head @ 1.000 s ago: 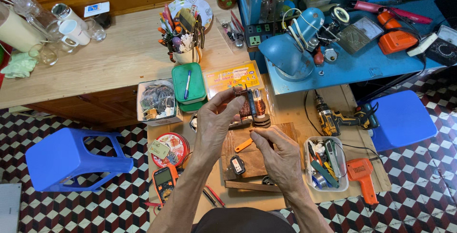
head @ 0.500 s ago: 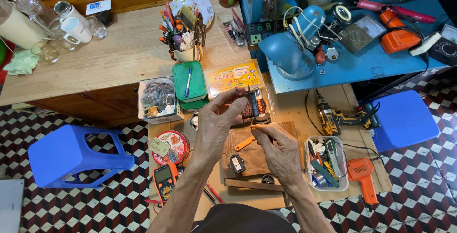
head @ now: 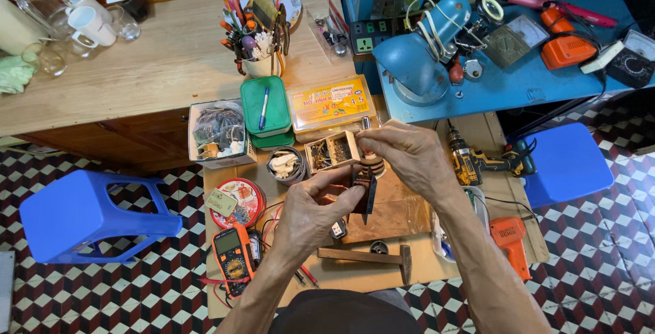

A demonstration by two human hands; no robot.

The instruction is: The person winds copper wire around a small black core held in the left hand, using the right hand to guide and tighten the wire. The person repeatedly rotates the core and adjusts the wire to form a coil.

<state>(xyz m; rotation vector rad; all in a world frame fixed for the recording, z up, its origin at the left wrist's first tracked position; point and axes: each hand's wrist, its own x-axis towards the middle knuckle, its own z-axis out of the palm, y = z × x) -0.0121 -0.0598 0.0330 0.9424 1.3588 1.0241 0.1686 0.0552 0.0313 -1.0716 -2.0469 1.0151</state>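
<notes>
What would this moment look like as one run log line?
left hand: holds small dark part | right hand: pinches it from above | below: wooden board, hammer | left: multimeter

Left hand [head: 315,212] raised, fingers pinched, right hand [head: 404,154] above, fingers curled, forearms converging

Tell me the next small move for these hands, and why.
Probably steady the dark part with the left hand while the right hand works at its top. Both hands pinch it in the air above the wooden board, so nothing else braces it.
</notes>
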